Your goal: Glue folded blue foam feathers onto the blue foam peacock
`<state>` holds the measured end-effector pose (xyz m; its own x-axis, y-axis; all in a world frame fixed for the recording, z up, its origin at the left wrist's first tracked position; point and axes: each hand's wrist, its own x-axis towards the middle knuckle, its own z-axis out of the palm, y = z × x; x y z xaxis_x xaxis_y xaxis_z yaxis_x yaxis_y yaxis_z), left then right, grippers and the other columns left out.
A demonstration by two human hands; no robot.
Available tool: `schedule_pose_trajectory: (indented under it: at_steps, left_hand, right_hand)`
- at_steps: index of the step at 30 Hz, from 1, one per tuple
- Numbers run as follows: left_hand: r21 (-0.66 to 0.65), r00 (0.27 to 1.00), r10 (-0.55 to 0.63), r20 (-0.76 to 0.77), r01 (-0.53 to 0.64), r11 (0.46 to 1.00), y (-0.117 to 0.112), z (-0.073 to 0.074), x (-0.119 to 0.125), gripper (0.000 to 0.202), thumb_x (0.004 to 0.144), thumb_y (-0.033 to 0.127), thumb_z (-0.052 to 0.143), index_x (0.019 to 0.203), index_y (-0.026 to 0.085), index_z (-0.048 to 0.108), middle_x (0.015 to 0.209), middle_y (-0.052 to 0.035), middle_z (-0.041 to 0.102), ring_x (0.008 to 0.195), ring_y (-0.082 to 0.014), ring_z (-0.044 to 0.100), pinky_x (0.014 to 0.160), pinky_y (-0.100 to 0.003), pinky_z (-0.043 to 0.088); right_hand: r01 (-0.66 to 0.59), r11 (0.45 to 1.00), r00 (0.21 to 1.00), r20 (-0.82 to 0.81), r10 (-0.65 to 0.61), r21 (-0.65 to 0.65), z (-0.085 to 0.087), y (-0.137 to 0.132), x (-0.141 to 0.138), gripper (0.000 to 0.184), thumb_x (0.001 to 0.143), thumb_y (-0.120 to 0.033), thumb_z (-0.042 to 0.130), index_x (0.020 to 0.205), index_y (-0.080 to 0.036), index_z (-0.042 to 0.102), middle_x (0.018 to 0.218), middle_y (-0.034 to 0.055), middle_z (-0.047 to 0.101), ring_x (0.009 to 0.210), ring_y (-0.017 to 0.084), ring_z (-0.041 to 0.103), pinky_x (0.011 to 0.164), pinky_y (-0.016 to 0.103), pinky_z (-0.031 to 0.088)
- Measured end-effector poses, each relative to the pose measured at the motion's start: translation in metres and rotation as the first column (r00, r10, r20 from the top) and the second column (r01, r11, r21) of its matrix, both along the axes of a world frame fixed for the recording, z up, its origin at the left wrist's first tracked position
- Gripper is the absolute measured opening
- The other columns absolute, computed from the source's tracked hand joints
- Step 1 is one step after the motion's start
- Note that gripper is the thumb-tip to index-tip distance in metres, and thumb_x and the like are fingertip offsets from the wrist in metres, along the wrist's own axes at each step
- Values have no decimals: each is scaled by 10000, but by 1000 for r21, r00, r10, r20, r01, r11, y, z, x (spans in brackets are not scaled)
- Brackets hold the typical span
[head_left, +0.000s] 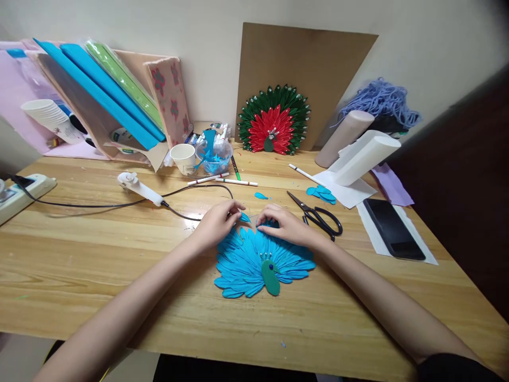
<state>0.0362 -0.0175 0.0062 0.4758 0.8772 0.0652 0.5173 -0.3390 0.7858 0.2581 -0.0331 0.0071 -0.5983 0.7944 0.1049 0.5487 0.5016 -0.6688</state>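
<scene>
A blue paper peacock (250,265) with layered feathers and a green head and body lies flat on the wooden table in front of me. Over its upper left edge, my left hand (218,223) pinches a small blue paper feather (244,217) between thumb and fingers. My right hand (284,225) rests at the peacock's upper edge, its fingers curled close together; whether something thin is between the fingertips is too small to make out. Between the two hands, a gap in the feathers shows a brown backing. Black-handled scissors (318,215) lie just right of my right hand.
A hot glue gun (139,188) with its cable lies left. Loose blue feathers (321,193), white marker pens (236,182), a plastic tub (217,159) and a paper cup (183,159) sit behind. A red-green peacock (274,122) leans on cardboard (302,63). A phone (393,228) lies right.
</scene>
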Motion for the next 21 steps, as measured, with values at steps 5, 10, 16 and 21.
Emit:
schedule_pose_trajectory:
  at_steps: [5, 10, 16, 21]
  left_hand:
    - [15, 982, -108, -152, 112, 994, 13, 11, 7, 205, 848, 197, 477, 1025, 168, 576, 829, -46, 644, 735, -156, 594, 639, -259, 441]
    - [25, 949, -190, -250, 202, 979, 18, 18, 13, 223, 839, 171, 487, 1049, 161, 560, 837, -52, 655, 767, -165, 589, 658, -266, 421]
    - [11, 932, -229, -281, 241, 970, 18, 17, 16, 245, 832, 145, 466, 1058, 158, 559, 848, -55, 655, 753, -167, 581, 652, -274, 411]
    - [7, 931, -263, -254, 274, 962, 17, 14, 19, 255, 820, 131, 476, 1057, 162, 565, 835, -53, 647, 741, -167, 582, 637, -266, 412]
  right_hand:
    - [-42, 999, 996, -76, 41, -13, -4, 3, 6, 45, 850, -204, 556, 839, -190, 596, 857, 30, 596, 865, 165, 542, 777, 310, 432]
    - [-56, 998, 991, -122, 61, 41, -10, 4, 7, 59, 858, -235, 552, 835, -187, 578, 852, 36, 597, 877, 173, 533, 805, 332, 419]
    - [-68, 994, 988, -130, 78, 81, -14, 3, 8, 64, 862, -247, 549, 839, -190, 563, 849, 38, 597, 872, 173, 527, 814, 343, 411]
    - [-67, 994, 988, -132, 79, 90, -13, 3, 8, 57, 861, -248, 541, 845, -197, 560, 839, 43, 589, 852, 181, 526, 789, 353, 418]
